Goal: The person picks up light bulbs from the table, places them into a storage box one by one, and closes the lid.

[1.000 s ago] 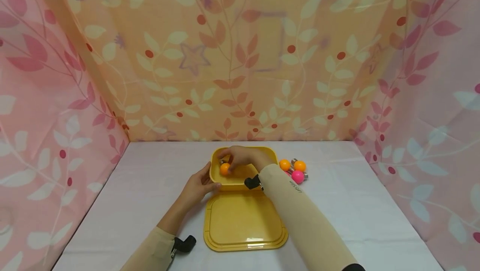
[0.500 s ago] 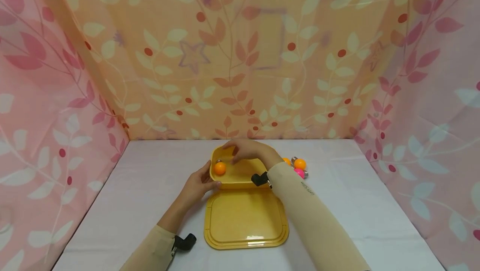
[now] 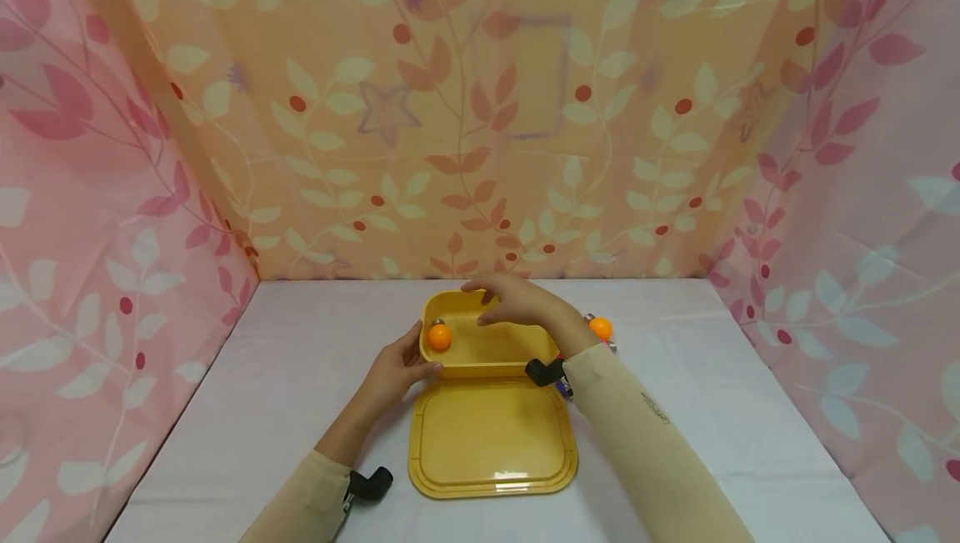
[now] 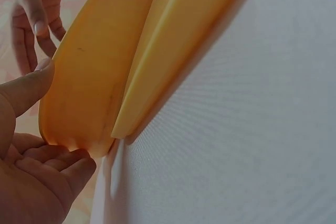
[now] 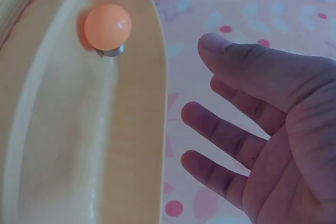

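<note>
An orange round bulb (image 3: pixel 440 337) with a silver base lies in the left end of the yellow box (image 3: pixel 487 371). My left hand (image 3: pixel 393 368) grips the box's left end; in the left wrist view the thumb is at the rim and the curled fingers are against the box (image 4: pixel 86 72). My right hand (image 3: pixel 517 301) hovers over the box's back right part with fingers spread and nothing in them. In the right wrist view the hand (image 5: pixel 262 124) stands apart from the box wall, and the orange bulb (image 5: pixel 107 27) sits inside.
A yellow lid (image 3: pixel 491 443) lies flat in front of the box. Right of the box another orange bulb (image 3: pixel 600 329) shows, with other pieces partly hidden behind the right forearm. A small purple piece (image 3: pixel 564 389) peeks out by the right wrist. Floral cloth walls surround the white table.
My right hand has let go of the orange bulb in the box, then risen and moved right. Its forearm now covers more of the pieces at the right. The left hand stays put.
</note>
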Demonstrator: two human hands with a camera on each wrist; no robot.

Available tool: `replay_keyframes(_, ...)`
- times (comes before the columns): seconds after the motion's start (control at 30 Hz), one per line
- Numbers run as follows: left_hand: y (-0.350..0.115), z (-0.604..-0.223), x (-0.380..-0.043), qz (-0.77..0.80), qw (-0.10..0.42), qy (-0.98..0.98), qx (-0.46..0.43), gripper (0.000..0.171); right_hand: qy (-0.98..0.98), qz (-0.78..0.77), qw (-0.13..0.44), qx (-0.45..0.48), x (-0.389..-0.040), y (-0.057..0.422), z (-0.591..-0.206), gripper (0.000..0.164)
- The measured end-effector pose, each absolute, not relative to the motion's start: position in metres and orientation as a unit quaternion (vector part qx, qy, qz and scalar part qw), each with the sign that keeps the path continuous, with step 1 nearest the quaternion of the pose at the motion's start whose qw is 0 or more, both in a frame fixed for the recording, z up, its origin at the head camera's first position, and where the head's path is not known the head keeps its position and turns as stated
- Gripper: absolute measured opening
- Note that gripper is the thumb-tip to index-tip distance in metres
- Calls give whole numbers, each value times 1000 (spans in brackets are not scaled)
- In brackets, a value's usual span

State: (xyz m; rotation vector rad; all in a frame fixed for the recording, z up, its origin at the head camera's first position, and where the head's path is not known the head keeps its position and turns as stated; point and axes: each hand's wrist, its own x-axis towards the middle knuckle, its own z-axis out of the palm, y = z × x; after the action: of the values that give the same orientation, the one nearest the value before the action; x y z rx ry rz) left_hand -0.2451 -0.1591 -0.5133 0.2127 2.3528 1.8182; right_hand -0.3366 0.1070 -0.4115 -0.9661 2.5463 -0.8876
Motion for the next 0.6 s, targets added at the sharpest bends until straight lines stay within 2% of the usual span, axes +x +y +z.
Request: replay_keyframes(0.6, -160, -516, -246, 612, 76, 784, 72, 95, 885, -320, 31, -336, -293, 155, -398, 57)
